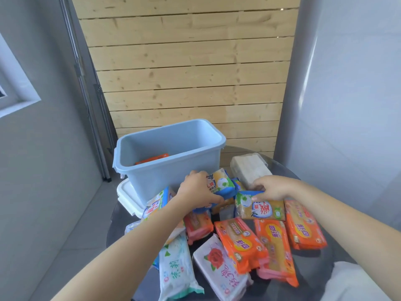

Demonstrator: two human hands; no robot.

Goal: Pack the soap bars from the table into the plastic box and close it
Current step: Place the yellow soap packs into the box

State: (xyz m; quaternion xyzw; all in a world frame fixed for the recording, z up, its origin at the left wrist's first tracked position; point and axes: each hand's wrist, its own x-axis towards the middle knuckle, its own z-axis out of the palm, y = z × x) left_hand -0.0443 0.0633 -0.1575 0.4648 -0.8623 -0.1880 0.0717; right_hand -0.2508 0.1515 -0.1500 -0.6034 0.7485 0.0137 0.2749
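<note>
The left hand (198, 190) was found clasped around a blue-and-yellow soap bar (221, 183), raised just in front of the near wall of the blue plastic box (152, 179); the open mouth lay directly beyond and above it. The bar's long axis ran roughly parallel to that wall. The right hand (271, 187) was pinching the top edge of a tan soap bar (260, 208) lying further from the box. One orange bar (152, 158) was seen inside. Remaining bars covered the table's near edge; the white lid (128, 195) lay at the left edge.
</note>
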